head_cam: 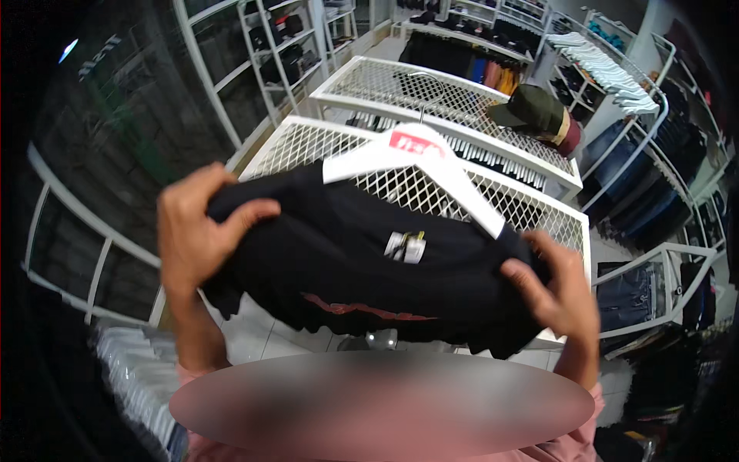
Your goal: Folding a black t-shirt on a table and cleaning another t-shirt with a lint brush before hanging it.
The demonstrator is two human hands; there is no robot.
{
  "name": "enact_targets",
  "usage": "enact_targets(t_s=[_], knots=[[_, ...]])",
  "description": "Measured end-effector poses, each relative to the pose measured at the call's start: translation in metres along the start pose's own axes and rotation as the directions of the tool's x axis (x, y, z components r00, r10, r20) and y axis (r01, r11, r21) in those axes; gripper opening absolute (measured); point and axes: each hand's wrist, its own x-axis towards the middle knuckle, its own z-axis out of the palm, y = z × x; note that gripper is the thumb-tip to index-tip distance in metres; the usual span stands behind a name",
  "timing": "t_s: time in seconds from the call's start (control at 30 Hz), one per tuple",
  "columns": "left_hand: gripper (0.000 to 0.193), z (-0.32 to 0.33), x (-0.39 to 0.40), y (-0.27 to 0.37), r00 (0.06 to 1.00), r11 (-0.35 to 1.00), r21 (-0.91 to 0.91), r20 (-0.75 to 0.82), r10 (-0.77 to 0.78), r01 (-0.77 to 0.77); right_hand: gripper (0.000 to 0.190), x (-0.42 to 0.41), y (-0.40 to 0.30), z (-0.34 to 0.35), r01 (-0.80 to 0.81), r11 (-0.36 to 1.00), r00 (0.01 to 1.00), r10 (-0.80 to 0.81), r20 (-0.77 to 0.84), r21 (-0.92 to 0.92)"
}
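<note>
A black T-shirt [358,271] hangs on a white clothes hanger [369,157] in front of me. My left hand [199,231] grips its left shoulder, thumb on the near side. At the other shoulder my right hand [557,283] holds the cloth, its fingers partly hidden behind it. The hanger bears a red label with writing, and its metal hook [430,86] points away from me, above the mesh rack tops. Inside the neck opening sits a pale neck label [405,247]. A reddish print [364,309] crosses the shirt's front, foreshortened.
Beyond the shirt stand a near white mesh-topped rack [323,130] and a farther rack [369,72]. Several caps [540,118] rest on the farther one. Hangers fill a rail [603,69] at right. Jeans [629,294] hang at right, plastic-covered garments [133,369] at lower left, near glass panels [127,277].
</note>
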Motion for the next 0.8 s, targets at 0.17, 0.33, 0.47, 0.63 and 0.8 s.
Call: enact_targets(t_s=[0.17, 0.33, 0.47, 0.63, 0.8], knots=[[0.043, 0.025, 0.177, -0.036, 0.961, 0.987, -0.073, 0.230, 0.155, -0.142, 0.048, 0.123, -0.005, -0.063, 0.089, 0.988, 0.996, -0.091, -0.011, -0.125], [0.059, 0.205, 0.230, -0.110, 0.933, 0.963, -0.264, 0.331, 0.137, -0.048, 0.066, 0.240, 0.117, -0.010, -0.077, 0.946, 0.995, 0.092, 0.034, -0.315], [0.062, 0.332, 0.187, -0.144, 0.906, 0.963, -0.256, 0.422, 0.031, 0.087, 0.055, 0.262, 0.204, 0.080, -0.160, 0.937, 0.982, 0.182, 0.042, -0.310], [0.067, 0.380, 0.175, -0.156, 0.900, 0.952, -0.286, 0.436, 0.026, 0.111, 0.053, 0.281, 0.241, 0.122, -0.222, 0.952, 0.975, 0.223, -0.019, -0.211], [0.065, 0.391, 0.171, -0.156, 0.866, 0.936, -0.321, 0.499, 0.035, 0.147, 0.045, 0.308, 0.210, 0.155, -0.150, 0.958, 0.979, 0.109, -0.172, -0.246]])
